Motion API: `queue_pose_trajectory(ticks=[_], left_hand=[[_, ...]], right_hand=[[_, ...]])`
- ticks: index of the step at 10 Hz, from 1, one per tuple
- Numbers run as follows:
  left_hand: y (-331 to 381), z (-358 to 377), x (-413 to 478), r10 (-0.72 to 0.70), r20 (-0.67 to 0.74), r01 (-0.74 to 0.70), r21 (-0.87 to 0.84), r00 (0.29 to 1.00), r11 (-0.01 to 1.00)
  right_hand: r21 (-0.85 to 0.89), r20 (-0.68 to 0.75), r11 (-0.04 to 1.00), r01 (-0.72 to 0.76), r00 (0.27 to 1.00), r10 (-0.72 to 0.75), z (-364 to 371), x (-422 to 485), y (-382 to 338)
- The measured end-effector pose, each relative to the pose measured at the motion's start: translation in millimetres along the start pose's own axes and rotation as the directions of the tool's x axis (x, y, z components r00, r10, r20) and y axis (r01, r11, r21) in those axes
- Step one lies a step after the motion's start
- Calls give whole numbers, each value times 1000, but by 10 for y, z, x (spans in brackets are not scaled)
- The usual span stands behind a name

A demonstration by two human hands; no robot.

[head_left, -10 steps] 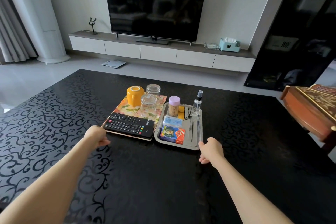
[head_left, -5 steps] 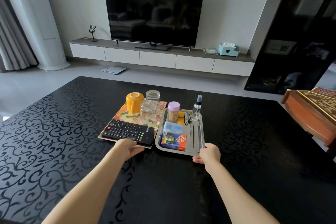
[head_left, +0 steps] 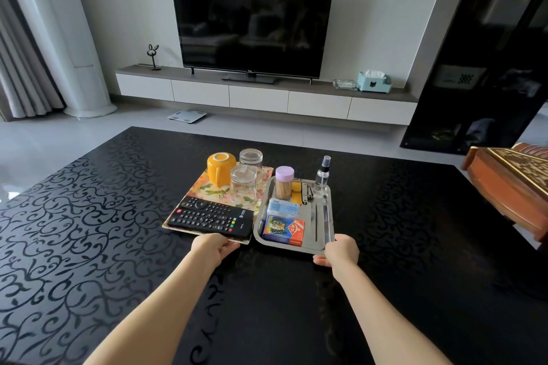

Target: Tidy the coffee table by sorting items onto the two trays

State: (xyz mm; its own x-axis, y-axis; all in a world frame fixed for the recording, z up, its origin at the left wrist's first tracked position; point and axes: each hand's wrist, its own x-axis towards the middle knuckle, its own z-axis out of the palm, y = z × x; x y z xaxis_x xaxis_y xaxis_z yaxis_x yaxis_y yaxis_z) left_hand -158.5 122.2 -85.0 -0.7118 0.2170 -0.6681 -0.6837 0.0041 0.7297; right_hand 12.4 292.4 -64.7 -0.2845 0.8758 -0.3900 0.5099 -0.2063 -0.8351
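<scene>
Middle of the frame: two trays side by side on the black swirl-patterned coffee table [head_left: 89,216], so close I can't tell from my feed whether their edges touch.
Floral tray [head_left: 204,190]: the left one. Orange mug [head_left: 221,167] at its far left corner, far glass [head_left: 250,157] just right of the mug, near glass [head_left: 243,182] in front of that. Black remote [head_left: 212,219] lying across the near end (could be two remotes side by side, hard to say).
Metal tray [head_left: 308,222]: the right one. Purple-lidded toothpick jar [head_left: 284,182] and small spray bottle [head_left: 321,176] standing at the far end, nail clippers [head_left: 307,192] between them. Blue-and-white packet [head_left: 283,209] sits behind a colourful card box [head_left: 284,230] in the near left part.
Left hand [head_left: 212,247]: lower middle of the frame, at the floral tray's near edge by its right corner. Fingers are curled round the rim, so I'd call that a grip on the tray.
Right hand [head_left: 339,253]: just right of it, on the metal tray's near right corner. Fingers hooked over the rim, thumb poking out to the left below the edge. Gripping too.
Forearms: both bare, coming up from the bottom edge of the frame.
Top of the frame: big dark TV [head_left: 252,21] on a low white cabinet [head_left: 258,98], teal tissue box [head_left: 373,81] to its right, little rabbit figure [head_left: 152,56] to its left.
Floor: a scale [head_left: 186,115] lying in front of the cabinet.
Right edge: carved wooden furniture [head_left: 510,184] poking in, well apart from the trays.
</scene>
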Motion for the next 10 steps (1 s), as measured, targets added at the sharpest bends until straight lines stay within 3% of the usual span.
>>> queue_pose_trajectory(ticks=[2,5,8,10], left_hand=[[-20,51,19,2,-56,-2,-5,998,1000],[15,94,83,-19,-27,18,-25,999,1000],[-9,81,-20,4,-12,-4,-11,1000,1000],[149,-126,-233,64,-6,-62,192,998,979]], right_hand=[[12,-1,1000,-2,1000,2,17,-30,7],[-21,-99,999,35,994,-37,-29,-4,5],[-129,-81,990,58,994,-69,-57,20,33],[-312,-33,939,144,986,-162,-183,-42,-14]])
